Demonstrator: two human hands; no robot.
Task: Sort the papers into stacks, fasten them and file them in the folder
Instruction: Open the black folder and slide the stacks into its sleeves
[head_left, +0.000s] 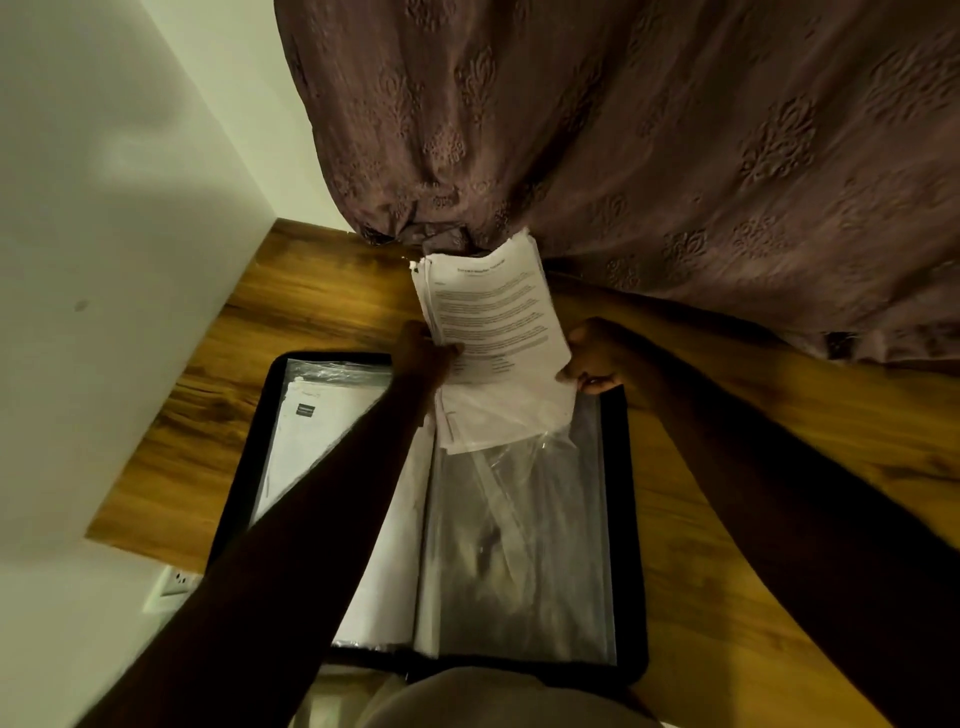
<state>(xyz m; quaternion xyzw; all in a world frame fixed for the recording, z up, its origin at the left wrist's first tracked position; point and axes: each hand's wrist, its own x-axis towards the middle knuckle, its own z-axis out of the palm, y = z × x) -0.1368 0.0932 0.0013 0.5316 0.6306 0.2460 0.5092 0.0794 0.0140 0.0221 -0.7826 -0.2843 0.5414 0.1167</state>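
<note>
Pinching paper stack (493, 322), left fingers (447, 351), right fingers (571, 373)

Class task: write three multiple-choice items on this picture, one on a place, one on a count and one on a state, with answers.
1. The folder lies on: A the table; B a chair; C the floor.
2. Hands holding the stack: A none; B one; C two.
3. The folder is: A shut; B open; C upright.

Answers:
1 A, wood shows around it.
2 C, the left hand and right hand grip its sides.
3 B, its sleeves lie flat and exposed.
</note>
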